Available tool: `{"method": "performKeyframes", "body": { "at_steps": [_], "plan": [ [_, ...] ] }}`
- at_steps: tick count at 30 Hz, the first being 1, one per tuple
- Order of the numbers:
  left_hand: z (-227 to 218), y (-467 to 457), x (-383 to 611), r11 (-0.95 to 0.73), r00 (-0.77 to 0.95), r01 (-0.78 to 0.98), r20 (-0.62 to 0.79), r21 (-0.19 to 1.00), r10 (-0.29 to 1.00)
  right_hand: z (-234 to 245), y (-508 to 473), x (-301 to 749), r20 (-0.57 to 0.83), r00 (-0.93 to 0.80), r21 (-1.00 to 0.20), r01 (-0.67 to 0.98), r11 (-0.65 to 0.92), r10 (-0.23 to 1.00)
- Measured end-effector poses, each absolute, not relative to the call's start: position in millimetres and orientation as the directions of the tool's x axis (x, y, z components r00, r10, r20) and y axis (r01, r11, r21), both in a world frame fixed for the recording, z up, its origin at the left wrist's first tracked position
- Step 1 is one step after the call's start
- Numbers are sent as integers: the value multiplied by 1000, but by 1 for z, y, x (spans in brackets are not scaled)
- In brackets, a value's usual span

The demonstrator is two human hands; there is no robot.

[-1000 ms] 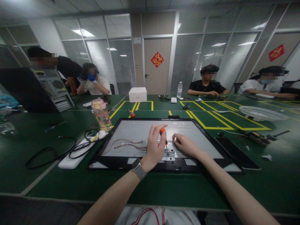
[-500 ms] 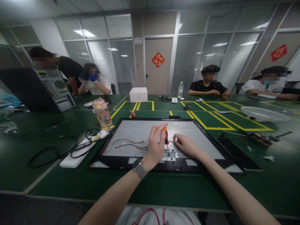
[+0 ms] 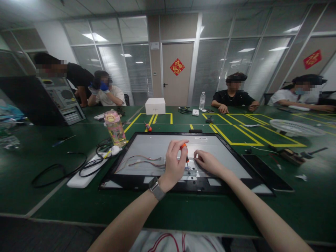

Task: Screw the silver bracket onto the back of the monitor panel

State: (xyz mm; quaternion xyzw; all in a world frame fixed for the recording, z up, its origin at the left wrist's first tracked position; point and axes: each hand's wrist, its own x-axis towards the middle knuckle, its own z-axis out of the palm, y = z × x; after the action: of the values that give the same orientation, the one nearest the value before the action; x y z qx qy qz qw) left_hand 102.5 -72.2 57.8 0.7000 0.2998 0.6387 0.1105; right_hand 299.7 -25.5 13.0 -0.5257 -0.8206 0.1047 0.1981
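A flat display panel (image 3: 223, 154) with a black frame lies on the green table, its grey back facing up. My left hand (image 3: 175, 161), wearing a watch, is closed around an orange-and-black screwdriver (image 3: 184, 149). The screwdriver stands slightly tilted, its shaft pointing down to a metal bracket (image 3: 193, 173) near the panel's front edge. My right hand (image 3: 208, 162) rests on the panel just right of the screwdriver, fingers curled together; whatever may be between them is hidden. Thin wires (image 3: 144, 161) run across the panel left of my left hand.
Left of the panel are a white power strip (image 3: 84, 175) with a black cable and a pink-lidded bottle (image 3: 115, 129). A computer case (image 3: 44, 101) stands farther left. A dark slab (image 3: 265, 171) lies on the right. A white box (image 3: 155, 106) sits behind; several people are around the table.
The screwdriver handle has tilted slightly to the left in my left hand's fingers. My right hand has stayed in place. Across the table, a person's hand has moved left and down.
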Motion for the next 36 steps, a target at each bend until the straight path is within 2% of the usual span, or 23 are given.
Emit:
{"method": "performKeyframes", "body": {
  "at_steps": [11,22,36],
  "plan": [
    [58,-72,102,-818,7,303,857,489,515,10,-23,300,218,-372,-346,835,428,902],
    [55,-70,101,-780,52,229,793,582,607,12,-25,299,208,-362,-355,838,415,909],
    [53,-68,102,-778,51,233,792,583,609,5,-20,303,228,-378,-331,836,437,897]
  ]
}}
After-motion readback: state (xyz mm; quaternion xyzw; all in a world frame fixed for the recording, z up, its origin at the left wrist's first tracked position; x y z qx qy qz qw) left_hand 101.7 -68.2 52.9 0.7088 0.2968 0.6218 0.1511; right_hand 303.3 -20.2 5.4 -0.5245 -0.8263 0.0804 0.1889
